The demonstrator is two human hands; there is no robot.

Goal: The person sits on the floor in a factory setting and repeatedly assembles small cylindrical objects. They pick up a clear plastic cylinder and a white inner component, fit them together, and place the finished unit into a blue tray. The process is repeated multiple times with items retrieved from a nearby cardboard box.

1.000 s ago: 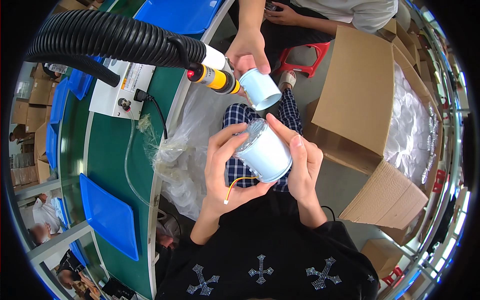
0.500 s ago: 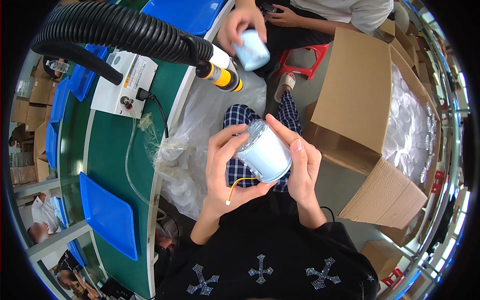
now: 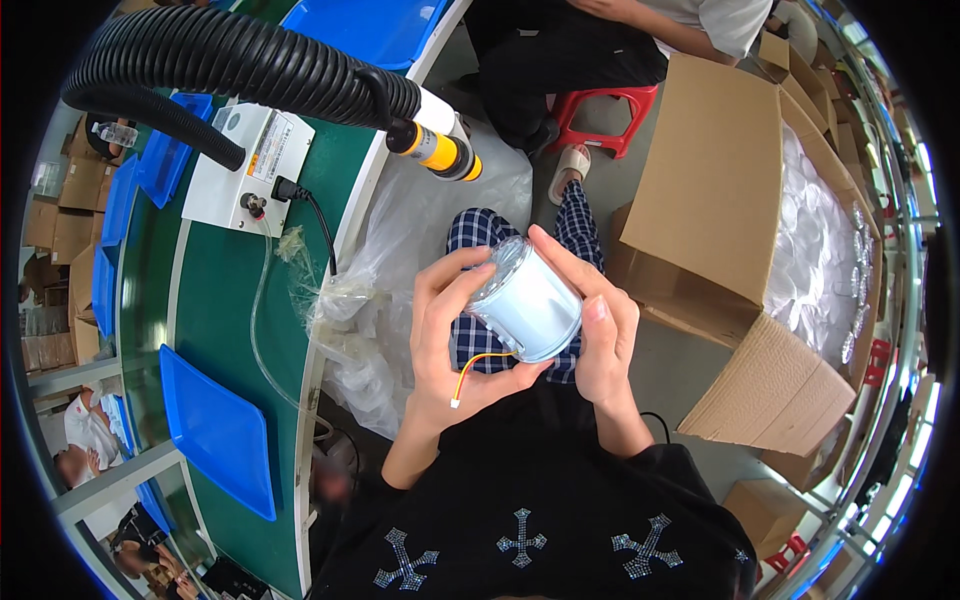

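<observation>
Between my hands, above my lap, is a pale blue cylindrical housing [image 3: 536, 308], tilted, with a clear plastic end at its upper left. A short red and yellow wire [image 3: 464, 376] with a small white plug hangs from its lower left. My left hand [image 3: 445, 330] wraps the left side, fingers on the clear end and thumb along the lower rim. My right hand [image 3: 602, 335] grips the right side, index finger stretched along the top and thumb on the lower right. Palms and parts of the housing's sides are hidden.
Left, a green workbench [image 3: 225, 300] carries a white device [image 3: 250, 165], a blue tray [image 3: 215, 430] and a black corrugated hose [image 3: 250, 60]. A yellow-black nozzle [image 3: 440, 152] overhangs the bench edge. A cardboard box [image 3: 700, 180] of clear plastic parts stands right. Ahead, a person sits by a red stool [image 3: 610, 115].
The person opposite has drawn back the hand with another pale blue housing, which is out of view now. My hands and the housing I hold have hardly moved.
</observation>
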